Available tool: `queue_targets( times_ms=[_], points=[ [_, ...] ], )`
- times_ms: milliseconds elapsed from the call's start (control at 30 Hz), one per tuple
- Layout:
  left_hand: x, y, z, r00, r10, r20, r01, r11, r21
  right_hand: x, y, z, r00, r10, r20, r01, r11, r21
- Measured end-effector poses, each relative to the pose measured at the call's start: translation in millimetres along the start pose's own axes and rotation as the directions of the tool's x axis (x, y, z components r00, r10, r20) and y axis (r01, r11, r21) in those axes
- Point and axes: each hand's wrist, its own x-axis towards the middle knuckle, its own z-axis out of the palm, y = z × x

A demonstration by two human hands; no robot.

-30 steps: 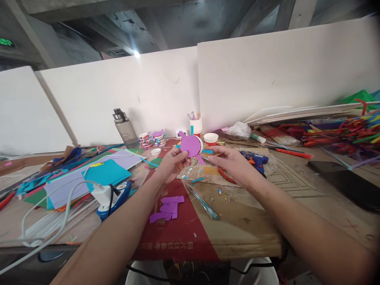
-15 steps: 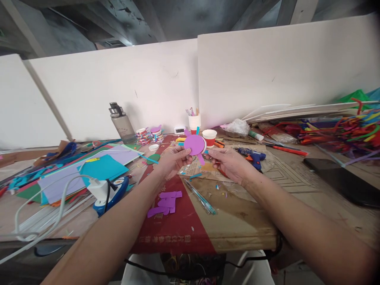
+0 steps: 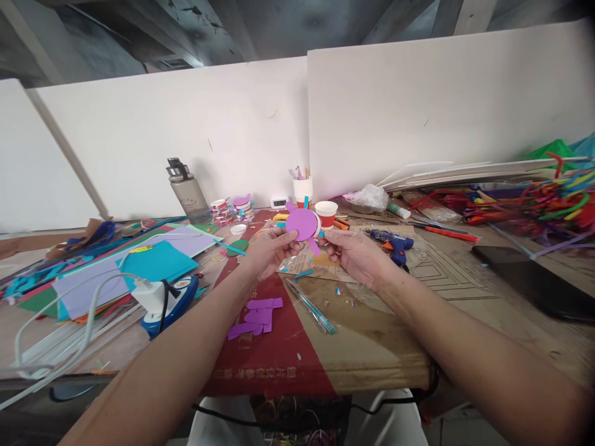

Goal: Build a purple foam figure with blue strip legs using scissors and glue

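While both forearms come in from 6 o'clock, nearest item on the table [image 3: 372, 347] is a pile of purple paper scraps [image 3: 256, 316] on the red strip, w/ a teal pen [image 3: 310, 307] just at its 3 o'clock. At 9 o'clock: white charger [image 3: 149, 297] sitting on a blue tool, coloured paper sheets [image 3: 121, 272] beyond it. Mid-depth: left hand [image 3: 267, 253] and right hand [image 3: 356, 257] both raised off the table, fingers closed narrow on a purple paper-disc craft [image 3: 302, 224] – L pinches its lower-left edge, R pinches the right side near the purple tab. Craft sits between the hands, above a cardboard scrap. Blue glue gun [image 3: 393, 240] at 2 o'clock of R hand. Further back: red-white paper cup [image 3: 326, 214], cup of pens [image 3: 302, 186], grey water bottle [image 3: 185, 189] at 11 o'clock. Pipe-cleaner heap [image 3: 534, 201] far at 2 o'clock.
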Motion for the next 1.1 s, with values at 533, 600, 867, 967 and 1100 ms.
queue_targets(
  times_ms=[533,600,867,967,1100],
  points=[
    [4,0,-7.8,0.994,0.004,-0.11,-0.01,0.999,-0.051,0,1,-1,0.998,0.02,0.052,-0.018,0.999,-0.042],
    [5,0,-9.1,0.991,-0.001,-0.136,-0.009,0.997,-0.075,2,2,-3,1.0,0.012,0.014,-0.012,1.0,-0.007],
    [3,-3,-5.4,0.99,-0.028,-0.14,0.023,0.999,-0.038,10,3,-8,0.991,0.092,-0.094,-0.083,0.992,0.095],
    [3,-3,-4.8,0.991,-0.026,-0.129,0.023,0.999,-0.024,11,4,-9,0.998,0.054,-0.02,-0.054,0.998,0.011],
    [3,-4,-4.3,0.992,-0.033,-0.122,0.032,0.999,-0.014,11,4,-8,0.997,0.031,0.069,-0.03,0.999,-0.013]
  ],
)
